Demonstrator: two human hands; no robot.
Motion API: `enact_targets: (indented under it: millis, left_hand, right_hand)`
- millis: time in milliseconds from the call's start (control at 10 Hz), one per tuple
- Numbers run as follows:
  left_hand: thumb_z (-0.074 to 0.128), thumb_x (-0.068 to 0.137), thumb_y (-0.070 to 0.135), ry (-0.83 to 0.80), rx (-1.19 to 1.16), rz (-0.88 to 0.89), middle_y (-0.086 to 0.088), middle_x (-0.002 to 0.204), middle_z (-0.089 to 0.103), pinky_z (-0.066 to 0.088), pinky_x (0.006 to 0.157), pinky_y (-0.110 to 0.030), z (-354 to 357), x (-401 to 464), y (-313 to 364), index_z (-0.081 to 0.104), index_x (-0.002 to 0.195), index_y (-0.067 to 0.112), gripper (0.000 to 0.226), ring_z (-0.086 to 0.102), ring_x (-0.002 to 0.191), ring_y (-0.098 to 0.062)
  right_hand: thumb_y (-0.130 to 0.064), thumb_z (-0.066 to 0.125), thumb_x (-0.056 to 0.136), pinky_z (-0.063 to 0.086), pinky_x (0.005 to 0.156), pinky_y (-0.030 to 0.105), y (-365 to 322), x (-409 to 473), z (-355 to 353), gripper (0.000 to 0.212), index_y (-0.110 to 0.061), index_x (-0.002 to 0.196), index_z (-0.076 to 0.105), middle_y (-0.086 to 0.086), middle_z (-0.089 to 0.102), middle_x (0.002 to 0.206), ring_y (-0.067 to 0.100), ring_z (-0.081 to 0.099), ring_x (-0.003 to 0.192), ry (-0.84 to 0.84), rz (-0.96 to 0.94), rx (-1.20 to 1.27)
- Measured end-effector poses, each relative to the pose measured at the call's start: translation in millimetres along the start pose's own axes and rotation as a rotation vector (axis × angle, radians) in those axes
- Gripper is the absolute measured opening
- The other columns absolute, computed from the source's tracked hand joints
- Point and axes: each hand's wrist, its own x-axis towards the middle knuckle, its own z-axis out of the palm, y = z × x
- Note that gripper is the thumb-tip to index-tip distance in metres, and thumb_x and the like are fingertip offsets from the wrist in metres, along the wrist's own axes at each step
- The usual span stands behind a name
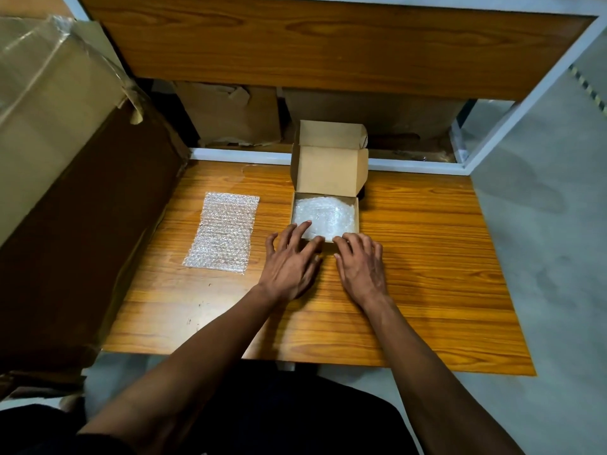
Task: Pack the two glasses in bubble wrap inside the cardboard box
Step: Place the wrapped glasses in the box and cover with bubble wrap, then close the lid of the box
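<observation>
A small cardboard box (328, 172) stands open on the wooden table (427, 257), its lid flap raised at the back. Bubble wrap (323, 215) fills its inside; no glass can be made out under it. My left hand (290, 261) lies at the box's near left corner, fingers spread and straight, fingertips reaching over the front wall onto the wrap. My right hand (359, 264) rests flat on the table at the box's near right corner, fingertips touching the front wall. A spare flat sheet of bubble wrap (221, 236) lies to the left of the box.
A big cardboard carton (65, 159) wrapped in plastic leans along the table's left side. Behind the table runs a white frame (246, 156), with torn cardboard (236, 113) under a wooden shelf (328, 44). Grey floor (542, 257) lies to the right.
</observation>
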Motion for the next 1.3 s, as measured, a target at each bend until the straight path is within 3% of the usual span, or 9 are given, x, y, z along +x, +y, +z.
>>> enact_targets:
  millis: [300, 600, 700, 800, 900, 1000, 1100, 1200, 1300]
  left_hand:
    - [0.037, 0.108, 0.048, 0.08, -0.091, -0.013, -0.003, 0.17, 0.022, 0.026, 0.111, -0.057, -8, 11, 2, 0.061, 0.13, 0.034, 0.035, 0.023, 0.153, -0.031]
    - [0.034, 0.107, 0.051, 0.097, -0.041, -0.077, 0.001, 0.165, 0.035, 0.029, 0.11, -0.056, -6, 9, -23, 0.067, 0.124, 0.034, 0.041, 0.03, 0.148, -0.028]
    - [0.04, 0.107, 0.047, 0.182, -0.164, -0.112, 0.003, 0.154, 0.046, 0.035, 0.106, -0.053, -10, 20, -26, 0.072, 0.113, 0.029, 0.038, 0.04, 0.139, -0.025]
    - [0.044, 0.108, 0.04, 0.279, -0.412, -0.207, 0.0, 0.136, 0.054, 0.044, 0.103, -0.05, -17, 41, -34, 0.07, 0.114, 0.023, 0.031, 0.052, 0.123, -0.024]
    - [0.042, 0.11, 0.04, 0.306, -0.725, -0.394, -0.003, 0.135, 0.058, 0.05, 0.104, -0.046, -35, 67, -37, 0.062, 0.132, 0.02, 0.036, 0.058, 0.122, -0.023]
    - [0.033, 0.111, 0.053, 0.147, -0.989, -0.654, -0.006, 0.161, 0.048, 0.037, 0.121, -0.045, -54, 98, -40, 0.042, 0.159, 0.022, 0.057, 0.045, 0.146, -0.027]
    - [0.025, 0.106, 0.069, 0.059, -1.324, -0.771, -0.007, 0.167, 0.039, 0.027, 0.125, -0.048, -70, 120, -45, 0.032, 0.165, 0.023, 0.075, 0.037, 0.154, -0.027]
    - [0.017, 0.11, 0.064, -0.022, -1.433, -0.732, -0.009, 0.17, 0.032, 0.021, 0.126, -0.042, -78, 136, -41, 0.025, 0.166, 0.014, 0.076, 0.032, 0.156, -0.025]
    - [0.007, 0.11, 0.061, -0.034, -1.552, -0.662, -0.009, 0.163, 0.04, 0.025, 0.119, -0.035, -105, 138, -25, 0.025, 0.165, 0.007, 0.079, 0.037, 0.152, -0.023]
  right_hand:
    - [-0.037, 0.063, 0.099, 0.041, 0.091, 0.044, -2, 9, -2, 0.029, -0.022, 0.122, 0.058, 0.004, 0.057, 0.125, 0.027, 0.05, 0.119, 0.014, 0.038, -0.028]
    - [-0.063, 0.053, 0.097, 0.038, 0.089, 0.044, 8, 15, -2, 0.039, -0.025, 0.106, 0.059, -0.001, 0.064, 0.109, 0.024, 0.051, 0.111, 0.01, 0.096, -0.037]
    - [-0.06, 0.046, 0.101, 0.037, 0.084, 0.041, 11, 25, -9, 0.037, -0.025, 0.097, 0.059, -0.004, 0.064, 0.1, 0.022, 0.052, 0.103, 0.1, 0.189, 0.134]
    - [-0.039, 0.041, 0.108, 0.042, 0.084, 0.032, 16, 43, -21, 0.028, -0.019, 0.115, 0.06, 0.004, 0.062, 0.111, 0.024, 0.057, 0.103, 0.19, 0.336, 0.486]
    - [-0.039, 0.038, 0.112, 0.044, 0.096, 0.033, 17, 77, -39, 0.042, -0.02, 0.147, 0.05, 0.008, 0.055, 0.146, 0.025, 0.053, 0.129, 0.161, 0.567, 0.78]
    - [-0.054, 0.027, 0.111, 0.036, 0.119, 0.045, 27, 111, -52, 0.058, -0.029, 0.162, 0.03, 0.004, 0.037, 0.165, 0.026, 0.038, 0.149, 0.03, 0.753, 0.955]
    - [-0.068, 0.02, 0.105, 0.025, 0.126, 0.052, 34, 135, -61, 0.071, -0.031, 0.166, 0.017, 0.008, 0.024, 0.171, 0.031, 0.03, 0.155, -0.051, 0.833, 1.319]
    - [-0.076, 0.021, 0.101, 0.015, 0.129, 0.051, 41, 151, -64, 0.085, -0.022, 0.167, 0.01, 0.014, 0.016, 0.172, 0.034, 0.018, 0.158, -0.167, 0.862, 1.597]
    - [-0.085, 0.027, 0.092, 0.013, 0.129, 0.054, 48, 159, -61, 0.102, -0.017, 0.167, 0.014, 0.014, 0.015, 0.172, 0.035, 0.013, 0.159, -0.263, 0.861, 1.621]
